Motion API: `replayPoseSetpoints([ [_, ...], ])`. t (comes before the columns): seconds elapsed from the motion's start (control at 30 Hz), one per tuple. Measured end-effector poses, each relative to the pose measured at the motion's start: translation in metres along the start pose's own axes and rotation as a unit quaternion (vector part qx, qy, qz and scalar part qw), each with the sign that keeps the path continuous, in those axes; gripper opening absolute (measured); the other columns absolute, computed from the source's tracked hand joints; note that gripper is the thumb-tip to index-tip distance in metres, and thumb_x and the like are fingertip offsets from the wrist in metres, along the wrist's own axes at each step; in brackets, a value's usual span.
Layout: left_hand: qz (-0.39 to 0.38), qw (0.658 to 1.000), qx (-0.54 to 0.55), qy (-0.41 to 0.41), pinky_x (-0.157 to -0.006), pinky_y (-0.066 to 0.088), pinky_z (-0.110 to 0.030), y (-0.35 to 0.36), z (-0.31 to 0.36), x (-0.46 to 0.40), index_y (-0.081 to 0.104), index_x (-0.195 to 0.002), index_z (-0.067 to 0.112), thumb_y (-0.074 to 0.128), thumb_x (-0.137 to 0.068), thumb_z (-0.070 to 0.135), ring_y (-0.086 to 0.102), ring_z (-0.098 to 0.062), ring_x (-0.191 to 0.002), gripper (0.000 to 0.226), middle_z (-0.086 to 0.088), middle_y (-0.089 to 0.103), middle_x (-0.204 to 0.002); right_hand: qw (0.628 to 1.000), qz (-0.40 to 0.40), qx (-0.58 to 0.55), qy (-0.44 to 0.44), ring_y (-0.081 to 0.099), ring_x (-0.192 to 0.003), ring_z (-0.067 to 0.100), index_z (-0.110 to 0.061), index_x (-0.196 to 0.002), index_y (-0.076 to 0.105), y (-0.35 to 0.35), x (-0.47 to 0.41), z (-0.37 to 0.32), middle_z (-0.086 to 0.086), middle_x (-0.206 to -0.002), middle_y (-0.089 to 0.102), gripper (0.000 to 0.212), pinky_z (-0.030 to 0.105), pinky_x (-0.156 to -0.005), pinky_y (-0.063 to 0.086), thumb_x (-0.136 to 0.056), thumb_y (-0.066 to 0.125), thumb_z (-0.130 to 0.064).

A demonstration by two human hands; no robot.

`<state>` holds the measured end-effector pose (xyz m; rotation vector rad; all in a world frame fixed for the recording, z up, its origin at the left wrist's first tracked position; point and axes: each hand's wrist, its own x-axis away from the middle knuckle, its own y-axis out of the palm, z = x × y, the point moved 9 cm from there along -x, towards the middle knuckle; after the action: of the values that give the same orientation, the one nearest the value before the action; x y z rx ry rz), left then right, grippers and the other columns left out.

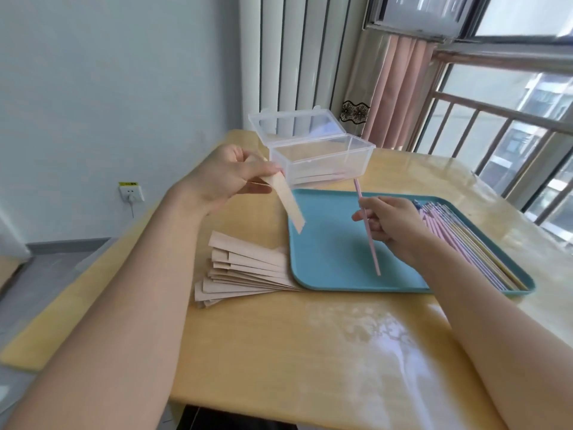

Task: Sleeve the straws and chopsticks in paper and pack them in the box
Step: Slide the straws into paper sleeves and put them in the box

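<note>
Lining up straw and sleeve.
Your left hand [229, 176] pinches the limp paper sleeve [286, 201]; right hand [392, 223], at 3 o'clock, grips the light, bendy straw [370, 240] mid-shaft; choke nearer the tip.

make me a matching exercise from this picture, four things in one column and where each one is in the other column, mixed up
Things:
1. pink straw
2. paper sleeve
3. clear box
4. stack of sleeves

Places:
A. lying fanned out on the table, left of the tray
B. pinched in the left hand
C. standing open at the far side of the table, behind the tray
D. held in the right hand, above the tray

Pairs: 1-D, 2-B, 3-C, 4-A
</note>
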<state>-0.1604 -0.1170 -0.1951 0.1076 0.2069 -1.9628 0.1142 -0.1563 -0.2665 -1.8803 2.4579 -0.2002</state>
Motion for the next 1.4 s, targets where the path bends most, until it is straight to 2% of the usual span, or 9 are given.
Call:
replayPoseSetpoints([
  [0.13, 0.07, 0.979, 0.19, 0.013, -0.078, 0.06, -0.036, 0.021, 0.007, -0.007, 0.059, -0.075, 0.009, 0.051, -0.094, 0.004, 0.073, -0.026, -0.083, 0.021, -0.014, 0.076, -0.082, 0.993, -0.028, -0.111, 0.013, 0.034, -0.052, 0.01, 0.0, -0.095, 0.062, 0.007, 0.003, 0.001, 0.011, -0.075, 0.067, 0.014, 0.018, -0.042, 0.028, -0.099, 0.058, -0.012],
  [0.23, 0.05, 0.985, 0.158, -0.037, -0.078, 0.061, -0.037, 0.068, -0.007, -0.009, 0.058, -0.077, 0.001, 0.049, -0.091, 0.003, 0.072, -0.028, -0.076, 0.017, -0.011, 0.067, -0.068, 0.982, -0.044, -0.183, 0.013, 0.038, -0.051, 0.008, -0.004, -0.096, 0.059, 0.008, 0.002, -0.002, 0.011, -0.075, 0.066, 0.008, 0.014, -0.042, 0.033, -0.101, 0.056, -0.009],
  [0.33, 0.018, 0.984, 0.141, -0.108, -0.059, 0.059, -0.032, 0.105, -0.034, -0.014, 0.054, -0.077, 0.008, 0.058, -0.092, 0.006, 0.059, -0.02, -0.051, 0.016, -0.003, 0.046, -0.058, 0.966, -0.067, -0.248, 0.018, 0.043, -0.052, 0.006, -0.003, -0.1, 0.06, 0.006, -0.001, 0.002, 0.011, -0.078, 0.065, 0.006, 0.011, -0.046, 0.044, -0.101, 0.056, -0.008],
  [0.43, 0.004, 0.988, 0.068, -0.136, -0.047, 0.046, -0.023, 0.122, -0.056, -0.023, 0.051, -0.079, 0.016, 0.073, -0.088, 0.012, 0.041, -0.011, -0.047, 0.024, 0.003, 0.04, -0.059, 0.955, -0.067, -0.289, 0.024, 0.047, -0.053, 0.006, -0.001, -0.107, 0.062, -0.001, -0.004, 0.006, 0.01, -0.078, 0.064, 0.011, 0.012, -0.049, 0.048, -0.099, 0.058, -0.008],
  [0.73, -0.015, 0.969, 0.181, -0.167, -0.057, 0.054, -0.018, 0.14, -0.083, -0.019, 0.065, -0.114, 0.003, 0.063, -0.094, 0.002, 0.062, -0.009, -0.06, 0.02, -0.006, 0.062, -0.08, 0.956, -0.058, -0.286, 0.024, 0.05, -0.049, 0.007, -0.004, -0.097, 0.06, -0.01, -0.009, 0.009, 0.008, -0.076, 0.064, 0.007, 0.013, -0.047, 0.049, -0.098, 0.062, -0.011],
  [0.9, 0.003, 0.985, 0.111, -0.135, -0.071, 0.058, -0.031, 0.137, -0.083, -0.022, 0.039, -0.142, 0.018, 0.068, -0.086, -0.009, 0.073, -0.022, -0.084, 0.068, -0.013, 0.067, -0.119, 0.95, -0.023, -0.31, 0.02, 0.054, -0.047, 0.008, -0.005, -0.093, 0.06, -0.018, -0.012, 0.012, 0.01, -0.075, 0.066, 0.008, 0.015, -0.048, 0.051, -0.098, 0.062, -0.011],
  [1.0, 0.009, 0.987, 0.069, -0.147, -0.072, 0.056, -0.026, 0.14, -0.087, -0.025, 0.055, -0.132, 0.004, 0.07, -0.086, -0.004, 0.07, -0.016, -0.08, 0.049, -0.01, 0.073, -0.109, 0.944, 0.002, -0.33, 0.023, 0.056, -0.047, 0.008, -0.003, -0.092, 0.061, -0.024, -0.014, 0.013, 0.009, -0.073, 0.067, 0.009, 0.015, -0.047, 0.052, -0.098, 0.062, -0.01],
  [1.17, -0.021, 0.99, -0.002, -0.141, -0.066, 0.049, -0.021, 0.144, -0.085, -0.021, 0.073, -0.106, 0.013, 0.065, -0.092, 0.007, 0.059, -0.011, -0.074, 0.017, -0.002, 0.077, -0.097, 0.927, 0.045, -0.372, 0.03, 0.06, -0.05, 0.009, -0.003, -0.089, 0.06, -0.033, -0.015, 0.017, 0.009, -0.073, 0.067, 0.012, 0.016, -0.049, 0.054, -0.098, 0.062, -0.011],
  [1.4, -0.004, 0.963, 0.2, -0.181, -0.066, 0.062, -0.029, 0.139, -0.086, -0.017, 0.059, -0.122, -0.005, 0.041, -0.104, 0.002, 0.07, -0.021, -0.069, 0.026, -0.015, 0.063, -0.094, 0.927, 0.056, -0.368, 0.045, 0.062, -0.051, 0.01, -0.001, -0.09, 0.061, -0.036, -0.018, 0.023, 0.01, -0.073, 0.066, 0.013, 0.016, -0.05, 0.054, -0.098, 0.062, -0.011],
])
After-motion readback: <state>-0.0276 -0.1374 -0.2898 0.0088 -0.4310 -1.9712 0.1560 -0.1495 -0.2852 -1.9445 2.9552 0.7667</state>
